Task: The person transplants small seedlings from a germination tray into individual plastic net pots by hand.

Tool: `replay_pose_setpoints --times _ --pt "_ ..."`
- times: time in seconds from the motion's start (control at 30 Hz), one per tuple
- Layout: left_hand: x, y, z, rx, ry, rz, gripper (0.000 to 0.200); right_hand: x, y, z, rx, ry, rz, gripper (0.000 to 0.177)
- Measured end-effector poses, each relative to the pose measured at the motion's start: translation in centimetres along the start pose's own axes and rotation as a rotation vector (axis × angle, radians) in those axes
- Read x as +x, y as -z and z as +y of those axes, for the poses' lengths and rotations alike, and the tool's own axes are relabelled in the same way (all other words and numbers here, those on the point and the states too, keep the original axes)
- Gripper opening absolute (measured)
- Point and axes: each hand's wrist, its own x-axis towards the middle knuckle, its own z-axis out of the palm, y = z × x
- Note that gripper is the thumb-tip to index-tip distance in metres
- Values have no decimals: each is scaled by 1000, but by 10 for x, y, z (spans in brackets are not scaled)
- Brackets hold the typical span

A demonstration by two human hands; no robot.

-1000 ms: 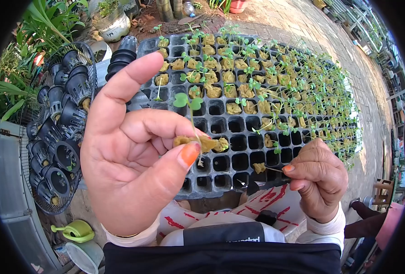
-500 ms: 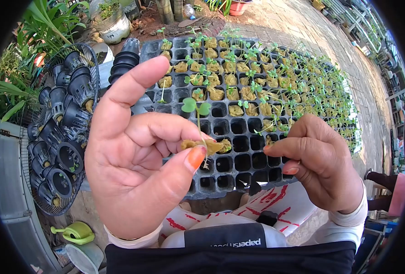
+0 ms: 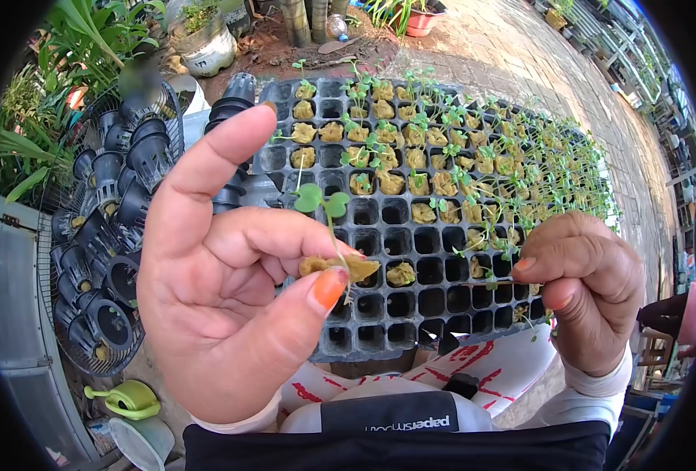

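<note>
My left hand (image 3: 222,290) pinches a small seedling (image 3: 321,201) between thumb and forefinger. Two round green leaves stand above a pale stem, and thin roots dangle below. A yellowish-brown spongy plug piece (image 3: 364,272) is held against the stem in the same pinch. To the right, my right hand (image 3: 587,275) has thumb and fingers pressed together on a thin stick-like thing whose kind I cannot make out. Beneath both hands lies a black seedling tray (image 3: 368,304). Many of its cells hold spongy plugs with seedlings, while several near the front are bare.
At the left, a wire basket (image 3: 137,334) holds several black net pots (image 3: 150,159). A stack of black pots (image 3: 230,110) stands by the tray's far left corner. Lower left are a green watering can (image 3: 132,399) and a pale bucket (image 3: 140,443). Brick paving (image 3: 505,59) runs behind.
My right hand has shifted right and slightly down, away from my left hand. My left hand keeps its pinch on the seedling and plug. The tray appears lower in view.
</note>
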Motion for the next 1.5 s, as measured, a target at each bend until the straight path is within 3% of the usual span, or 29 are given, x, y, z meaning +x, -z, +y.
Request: replay_pose_setpoints --times 0.23,0.33,0.43,0.5,0.6,0.67,0.7,0.77,0.83,0.93,1.0,1.03,1.1,1.33,1.4,1.5 --pt "3 1 3 0 -21 14 82 35 -18 6 10 202 -241 15" --pt "4 -6 1 2 -131 46 83 44 -36 15 -22 247 -334 13" --pt "5 -3 1 -42 -171 63 84 43 -50 19 -81 311 -360 21" --pt "6 8 3 64 -82 48 83 42 -55 18 -174 373 -376 30" --pt "9 11 1 74 -91 46 84 44 -57 18 -200 357 -443 30" --pt "12 37 -14 71 -94 -23 85 46 -59 20 -180 312 -458 24" --pt "17 42 -16 67 -100 -96 86 47 -60 23 -103 196 -465 20" --pt "11 28 -5 125 -91 -22 87 45 -61 27 13 -29 -446 9" --pt "10 24 -2 185 -79 53 88 46 -58 23 70 -145 -445 8" --pt "11 36 -11 52 -18 14 89 52 -53 16 132 -302 -450 9" --pt "13 39 -13 40 -61 -38 91 54 -51 13 263 -556 -402 10" --pt "14 42 -12 41 -60 -39 91 53 -51 13 264 -557 -401 10" --pt "16 45 -9 60 -27 -116 92 51 -51 14 330 -486 -342 10" --pt "11 35 -3 -3 -65 -107 94 49 -45 8 240 -178 -313 10" --pt "6 21 9 136 -62 27 94 49 -51 13 -79 150 -346 14" --pt "15 40 0 25 -57 -141 93 46 -59 17 -153 188 -392 15"
